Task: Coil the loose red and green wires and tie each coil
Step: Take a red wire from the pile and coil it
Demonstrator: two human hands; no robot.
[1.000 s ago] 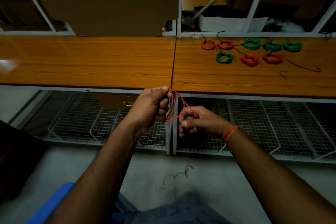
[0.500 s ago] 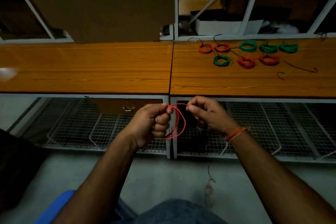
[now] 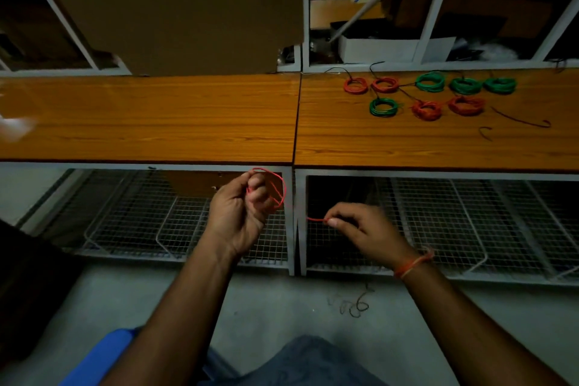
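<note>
Below the table's front edge, my left hand grips a small coil of red wire in its curled fingers. The coil's loop sticks out above and to the right of the fist. My right hand sits lower and to the right, pinching the wire's running end between thumb and forefinger. Finished coils lie on the right tabletop: several red coils and several green coils.
Two orange wooden tabletops meet at a seam ahead of me. Short dark wire scraps lie right of the coils. White wire-mesh baskets hang under the tables. A loose dark wire lies on the grey floor.
My right hand dropped from beside the coil's top to lower right, drawing the red wire end out. My left hand stayed on the coil.
</note>
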